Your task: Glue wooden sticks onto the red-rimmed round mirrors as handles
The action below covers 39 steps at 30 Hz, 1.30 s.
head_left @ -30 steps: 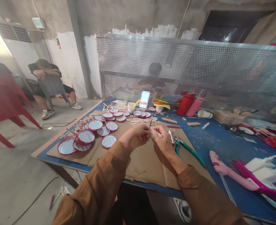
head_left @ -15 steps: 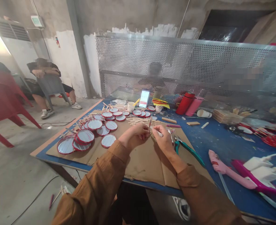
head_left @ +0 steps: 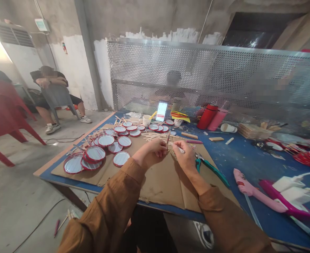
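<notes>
My left hand (head_left: 155, 150) is closed on a thin wooden stick (head_left: 168, 138) that stands up from its fingertips. Just to the right, my right hand (head_left: 184, 154) pinches a small white object (head_left: 181, 150), too small to name. The two hands are close together above the brown cardboard (head_left: 160, 182). Round red-rimmed discs (head_left: 95, 153) lie in overlapping groups to the left. Behind my hands are scattered wooden sticks (head_left: 155, 135). Teal-handled pliers (head_left: 215, 172) rest beside my right wrist.
A pink glue gun (head_left: 260, 196) and white plugs (head_left: 289, 182) are at the right. Red (head_left: 207, 116) and pink (head_left: 217, 119) bottles, a phone (head_left: 161, 111) and paper cups (head_left: 146, 120) stand near the perforated screen (head_left: 144, 70). A person (head_left: 49, 84) sits at left.
My right hand has shifted slightly, and the white piece in its fingers is angled differently. My left hand still holds the stick in nearly the same place.
</notes>
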Tool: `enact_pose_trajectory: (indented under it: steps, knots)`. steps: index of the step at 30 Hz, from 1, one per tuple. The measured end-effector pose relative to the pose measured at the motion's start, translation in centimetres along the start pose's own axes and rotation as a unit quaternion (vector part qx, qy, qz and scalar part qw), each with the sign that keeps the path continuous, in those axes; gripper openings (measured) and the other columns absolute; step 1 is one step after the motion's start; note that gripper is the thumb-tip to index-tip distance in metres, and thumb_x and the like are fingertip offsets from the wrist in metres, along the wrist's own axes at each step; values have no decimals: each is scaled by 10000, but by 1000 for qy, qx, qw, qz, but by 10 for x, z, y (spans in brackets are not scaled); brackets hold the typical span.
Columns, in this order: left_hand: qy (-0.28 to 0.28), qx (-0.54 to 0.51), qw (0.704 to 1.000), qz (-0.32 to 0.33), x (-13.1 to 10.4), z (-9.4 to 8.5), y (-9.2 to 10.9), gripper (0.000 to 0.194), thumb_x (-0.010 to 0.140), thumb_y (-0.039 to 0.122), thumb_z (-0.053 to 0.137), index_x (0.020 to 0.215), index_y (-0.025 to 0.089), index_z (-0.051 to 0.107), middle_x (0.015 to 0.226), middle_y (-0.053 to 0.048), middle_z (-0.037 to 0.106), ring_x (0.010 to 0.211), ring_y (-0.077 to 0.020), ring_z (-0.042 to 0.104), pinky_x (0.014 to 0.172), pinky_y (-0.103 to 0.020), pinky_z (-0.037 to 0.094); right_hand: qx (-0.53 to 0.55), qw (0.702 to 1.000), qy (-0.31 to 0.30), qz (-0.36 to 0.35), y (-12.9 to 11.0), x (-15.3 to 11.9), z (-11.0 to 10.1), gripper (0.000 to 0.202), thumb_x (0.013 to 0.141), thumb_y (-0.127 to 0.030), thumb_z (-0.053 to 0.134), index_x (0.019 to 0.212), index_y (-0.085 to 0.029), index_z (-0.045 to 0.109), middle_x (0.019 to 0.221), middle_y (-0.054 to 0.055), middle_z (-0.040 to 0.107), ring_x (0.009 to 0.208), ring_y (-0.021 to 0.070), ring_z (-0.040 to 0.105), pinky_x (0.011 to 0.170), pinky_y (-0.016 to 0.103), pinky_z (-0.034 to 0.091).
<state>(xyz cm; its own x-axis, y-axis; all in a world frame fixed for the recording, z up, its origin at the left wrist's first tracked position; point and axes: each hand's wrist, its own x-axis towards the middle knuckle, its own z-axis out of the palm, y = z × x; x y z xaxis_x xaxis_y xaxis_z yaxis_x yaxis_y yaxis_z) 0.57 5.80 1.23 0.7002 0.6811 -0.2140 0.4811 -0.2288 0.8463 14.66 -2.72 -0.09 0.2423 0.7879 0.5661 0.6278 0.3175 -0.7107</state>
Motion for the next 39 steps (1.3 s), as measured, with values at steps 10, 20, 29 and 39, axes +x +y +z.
enact_pose_trajectory:
  steps: [10,20,29,39]
  knots:
    - [1,-9,1000,3,-2,0,1,154,816,69,456,707,131,545,542,40,558,441,-61,544,472,-161,463,9,1000,-4,-4,2,0,1,220,824,-410,530,805,-203,601,748,39,667,670,183,591,633,287,449]
    - [1,4,1000,-6,-5,0,5,155,824,69,445,714,128,537,532,45,552,447,-51,541,484,-146,468,24,1000,-2,4,4,-1,3,233,831,-421,525,832,-201,602,769,44,669,671,182,592,626,289,453]
    - [-5,2,1000,-8,-7,-1,8,172,826,47,433,704,129,522,514,48,545,443,-48,541,479,-138,461,16,1000,2,4,3,0,2,225,824,-415,522,815,-202,594,770,49,673,706,193,601,660,300,462]
    - [-3,1,1000,-7,-6,-1,8,175,827,55,438,693,129,524,513,46,545,450,-50,547,487,-140,469,25,1000,-7,1,3,-1,2,213,828,-399,519,821,-201,599,764,42,665,678,181,586,636,286,446]
